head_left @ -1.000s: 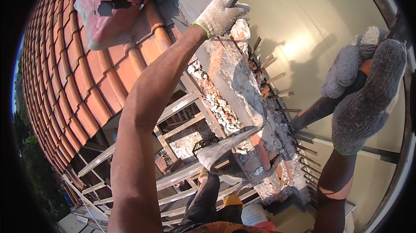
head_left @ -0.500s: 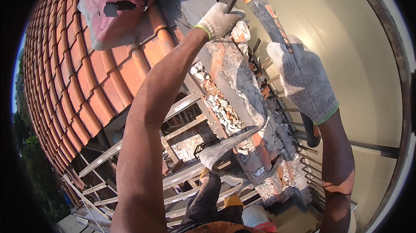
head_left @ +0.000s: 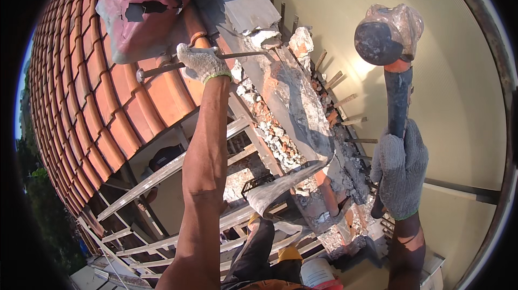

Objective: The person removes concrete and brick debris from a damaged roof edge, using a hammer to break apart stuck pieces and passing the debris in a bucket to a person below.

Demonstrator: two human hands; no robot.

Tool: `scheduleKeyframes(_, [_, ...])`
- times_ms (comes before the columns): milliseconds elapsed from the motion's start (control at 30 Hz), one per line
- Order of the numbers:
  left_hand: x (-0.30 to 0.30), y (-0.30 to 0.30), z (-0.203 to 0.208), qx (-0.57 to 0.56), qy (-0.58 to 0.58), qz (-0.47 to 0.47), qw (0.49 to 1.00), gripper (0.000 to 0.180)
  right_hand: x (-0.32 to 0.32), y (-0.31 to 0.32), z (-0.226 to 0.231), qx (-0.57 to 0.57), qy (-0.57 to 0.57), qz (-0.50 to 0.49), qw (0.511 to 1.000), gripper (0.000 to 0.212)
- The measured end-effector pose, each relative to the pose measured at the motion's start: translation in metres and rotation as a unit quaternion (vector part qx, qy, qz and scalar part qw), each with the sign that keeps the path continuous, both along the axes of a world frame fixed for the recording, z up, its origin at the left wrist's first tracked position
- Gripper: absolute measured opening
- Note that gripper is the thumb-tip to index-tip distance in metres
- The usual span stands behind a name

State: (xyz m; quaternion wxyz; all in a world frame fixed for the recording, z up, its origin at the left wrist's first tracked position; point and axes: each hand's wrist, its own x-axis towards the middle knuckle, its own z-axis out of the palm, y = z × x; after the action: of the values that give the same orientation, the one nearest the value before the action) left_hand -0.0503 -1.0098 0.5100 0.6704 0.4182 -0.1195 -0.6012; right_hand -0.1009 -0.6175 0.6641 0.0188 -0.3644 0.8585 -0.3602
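Observation:
My left hand (head_left: 202,63), in a pale knitted glove, is closed around a long metal chisel (head_left: 162,70). The chisel lies almost level, its struck end over the roof tiles and its thin tip at the top of the broken masonry wall (head_left: 294,96); whether the tip touches is hard to tell. On the right, my gloved right hand (head_left: 402,174) grips the handle of a hammer (head_left: 397,101). Its heavy, worn head (head_left: 386,36) is raised, well apart from the chisel. Rubble (head_left: 272,133) of brick and mortar fills the wall's broken top.
Orange roof tiles (head_left: 129,96) slope away left, under a torn pink sheet (head_left: 127,20). Rebar stubs (head_left: 345,99) stick out beside a beige panel (head_left: 458,112). Below are metal framing bars (head_left: 167,168), a dark-capped person (head_left: 164,155), a grey strip (head_left: 280,182) and a white bucket (head_left: 317,271).
My left hand has moved left and down, and the chisel has swung from upright to nearly level. The hammer has gone right and down, away from the chisel; my right hand has lowered.

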Motion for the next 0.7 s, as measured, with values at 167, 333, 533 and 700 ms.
scheduleKeyframes(167, [0.04,-0.066,-0.034,-0.384,0.119,-0.374,0.836,0.036,0.007,0.009,-0.003,-0.014,-0.048,-0.001,0.999,0.041])
scheduleKeyframes(333, [-0.013,-0.024,0.028,-0.442,-0.096,-0.417,0.789,0.035,0.007,0.007,-0.011,-0.007,-0.089,-0.015,0.996,0.04])
scheduleKeyframes(533, [-0.022,0.004,0.043,-0.389,-0.1,-0.426,0.811,0.041,0.0,0.006,-0.018,0.009,-0.001,0.03,1.0,0.04])
scheduleKeyframes(700, [-0.031,0.0,0.022,-0.394,-0.189,-0.425,0.793,0.025,0.005,-0.009,-0.01,-0.048,-0.021,0.009,0.999,0.037])
